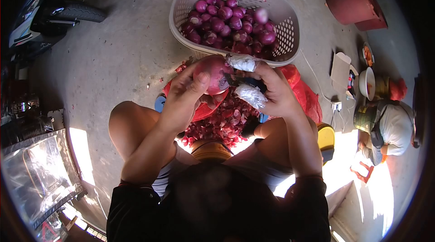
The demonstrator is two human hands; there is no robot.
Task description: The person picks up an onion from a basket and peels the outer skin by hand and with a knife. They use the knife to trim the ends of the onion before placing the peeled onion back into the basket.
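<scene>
A large red onion sits in my left hand, the fingers closed around it from below and the thumb across its face. My right hand has silvery-white wrapping on its thumb and forefinger. Between those two digits it grips a small dark knife, whose tip meets the onion's right end; much of the knife is hidden by the fingers. Beneath both hands lies a heap of loose red onion skins, partly on a red mesh bag.
Just beyond my hands stands a pale plastic basket of many peeled onions. To the right are reddish buckets, a white bowl, an open cardboard box, a cable and another person. A tyre is at left.
</scene>
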